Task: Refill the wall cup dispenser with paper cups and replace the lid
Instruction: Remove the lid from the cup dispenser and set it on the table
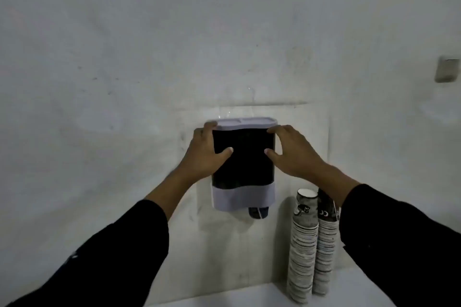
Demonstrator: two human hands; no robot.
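Observation:
The wall cup dispenser (pixel 243 169) hangs on the white wall, with a dark front, a pale lower band and a pale lid (pixel 245 123) on top. A dark cup bottom (pixel 258 212) pokes out underneath. My left hand (pixel 203 154) grips the dispenser's left side, fingers at the lid's left corner and thumb on the dark front. My right hand (pixel 290 149) grips the right side the same way, fingers at the lid's right corner. Two tall stacks of paper cups (pixel 303 247) stand upside down to the lower right, against the wall.
The cup stacks stand on a pale counter (pixel 349 289) at the bottom right, close under my right forearm. A small grey wall fitting (pixel 447 70) sits at the far right. A clear mounting sheet (pixel 311 132) surrounds the dispenser on the wall.

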